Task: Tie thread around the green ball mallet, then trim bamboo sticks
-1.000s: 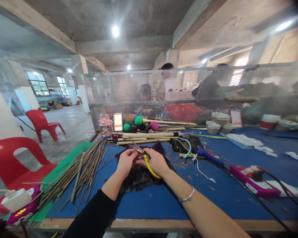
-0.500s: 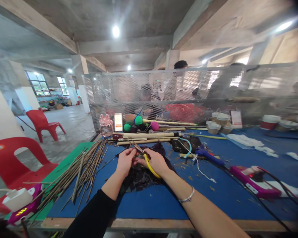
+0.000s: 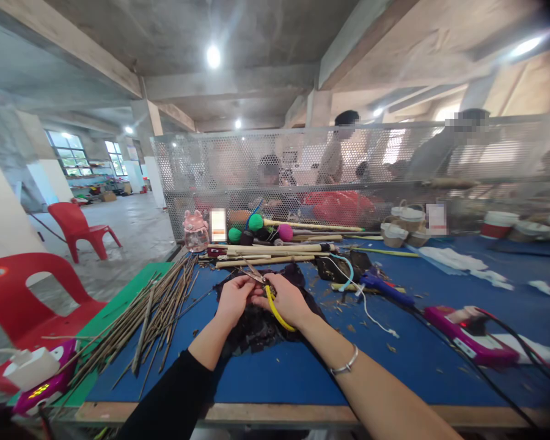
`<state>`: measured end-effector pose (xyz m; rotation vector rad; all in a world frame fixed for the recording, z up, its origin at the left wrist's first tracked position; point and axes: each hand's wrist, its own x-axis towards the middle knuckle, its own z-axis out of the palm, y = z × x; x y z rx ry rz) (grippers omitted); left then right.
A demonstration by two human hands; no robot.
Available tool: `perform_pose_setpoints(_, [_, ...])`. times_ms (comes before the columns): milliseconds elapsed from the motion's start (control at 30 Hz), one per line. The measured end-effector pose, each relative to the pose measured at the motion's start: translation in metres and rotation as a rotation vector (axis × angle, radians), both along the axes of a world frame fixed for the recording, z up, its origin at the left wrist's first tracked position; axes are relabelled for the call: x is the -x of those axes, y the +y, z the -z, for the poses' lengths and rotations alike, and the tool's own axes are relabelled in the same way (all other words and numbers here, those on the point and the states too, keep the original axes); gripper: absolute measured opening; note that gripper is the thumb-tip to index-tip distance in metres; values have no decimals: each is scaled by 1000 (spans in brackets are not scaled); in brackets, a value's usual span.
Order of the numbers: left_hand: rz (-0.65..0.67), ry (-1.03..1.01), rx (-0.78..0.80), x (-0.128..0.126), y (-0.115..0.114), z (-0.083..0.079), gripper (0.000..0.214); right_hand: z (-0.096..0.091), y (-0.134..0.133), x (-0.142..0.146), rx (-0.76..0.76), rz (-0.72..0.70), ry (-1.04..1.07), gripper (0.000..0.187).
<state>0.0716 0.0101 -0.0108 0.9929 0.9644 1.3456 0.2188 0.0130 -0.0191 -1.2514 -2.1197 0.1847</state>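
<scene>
My right hand (image 3: 288, 300) is closed around yellow-handled scissors (image 3: 279, 315), whose metal blades point forward and left, above the table. Close against it, my left hand (image 3: 233, 300) is closed, thumb and fingers pinched together beside the blades. What the left fingers hold is too small and hidden to make out. Under both hands lies a crumpled heap of dark cloth pieces (image 3: 256, 335). A loose bundle of thin brown sticks (image 3: 153, 299) spreads to the left. Pale wooden rods (image 3: 275, 250) lie just beyond my hands.
Green yarn balls (image 3: 255, 222) and a pink bottle (image 3: 195, 232) stand at the back before a mesh screen (image 3: 201, 165). To the right are a blue glue gun (image 3: 387, 288), a magenta power strip (image 3: 470, 339) with cables, and small baskets (image 3: 394, 235). Red chairs (image 3: 41, 293) stand left.
My hands stay nearly in place, with the scissors tilted slightly differently. Beyond the screen, two people have shifted to the right.
</scene>
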Motion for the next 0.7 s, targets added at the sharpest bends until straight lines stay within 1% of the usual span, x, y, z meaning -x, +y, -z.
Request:
perform_pose_setpoints(167, [4, -25, -12, 0, 0, 1, 18, 1, 2, 0, 9, -14, 38, 40])
perform_pose_setpoints(367, [12, -36, 3, 0, 2, -1, 16, 3, 4, -1, 27, -29, 101, 35])
perform_pose_setpoints(433, [8, -37, 14, 0, 2, -1, 17, 3, 4, -1, 43, -16, 91, 35])
perform_pose_setpoints(567, [-41, -51, 25, 1, 3, 0, 14, 1, 2, -1, 56, 60, -13, 42])
perform_pose_setpoints(700, [-48, -39, 23, 2, 4, 1, 10, 0, 1, 0, 29, 38, -52, 50])
